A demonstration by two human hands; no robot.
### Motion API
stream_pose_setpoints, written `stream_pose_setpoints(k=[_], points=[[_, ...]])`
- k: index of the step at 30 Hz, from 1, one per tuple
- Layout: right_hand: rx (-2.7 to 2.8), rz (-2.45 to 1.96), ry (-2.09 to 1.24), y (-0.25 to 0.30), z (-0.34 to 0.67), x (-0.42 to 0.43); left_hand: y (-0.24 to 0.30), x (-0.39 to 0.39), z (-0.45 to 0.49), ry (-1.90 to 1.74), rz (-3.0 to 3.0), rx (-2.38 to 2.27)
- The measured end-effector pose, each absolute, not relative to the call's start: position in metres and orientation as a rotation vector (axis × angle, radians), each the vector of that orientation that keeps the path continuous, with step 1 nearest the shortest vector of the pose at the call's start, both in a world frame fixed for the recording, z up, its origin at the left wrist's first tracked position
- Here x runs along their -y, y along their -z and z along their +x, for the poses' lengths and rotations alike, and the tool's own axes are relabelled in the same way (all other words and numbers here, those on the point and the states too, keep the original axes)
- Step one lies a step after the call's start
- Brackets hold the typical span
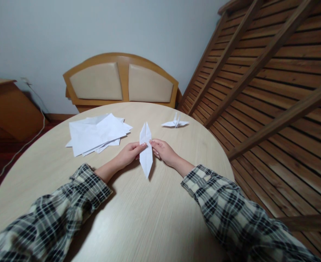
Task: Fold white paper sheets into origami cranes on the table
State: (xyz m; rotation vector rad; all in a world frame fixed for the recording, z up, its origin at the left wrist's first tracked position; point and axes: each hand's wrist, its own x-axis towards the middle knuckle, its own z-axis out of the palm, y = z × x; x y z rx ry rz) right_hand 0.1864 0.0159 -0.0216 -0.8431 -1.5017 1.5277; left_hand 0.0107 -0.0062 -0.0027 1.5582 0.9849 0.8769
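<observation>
Pinched between the left hand [130,153] and right hand [165,151], equally close, a folded paper [146,161] runs lengthwise near to far over the bench [138,222]; whether its near tip touches is unclear.

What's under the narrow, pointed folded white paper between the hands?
Beneath the folded white paper is the round pale-wood table, visible around it. The left hand and right hand seem partly tucked behind it; those parts and its underside are hidden.
</observation>
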Motion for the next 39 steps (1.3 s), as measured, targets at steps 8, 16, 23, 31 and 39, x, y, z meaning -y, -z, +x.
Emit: stream_pose_setpoints(k=[8,16,23,31,39], points=[[1.558,-0.905,-1.409,0.022,0.188,-0.015,0.010,0.002,0.011,-0.896,1.633,-1.002],[1.648,-0.942,-1.367,0.023,0.188,-0.014,0.008,0.004,0.011,-0.936,1.638,-1.049],[1.659,-0.947,-1.342,0.026,0.190,-0.015,0.012,0.001,0.013,-0.990,1.628,-1.007],[1.726,-0.953,-1.312,0.025,0.190,-0.013,0.017,-0.005,0.009,-1.117,1.510,-0.994],[1.691,-0.949,-1.392,0.021,0.190,-0.012,0.016,-0.005,0.010,-1.151,1.387,-0.987]])
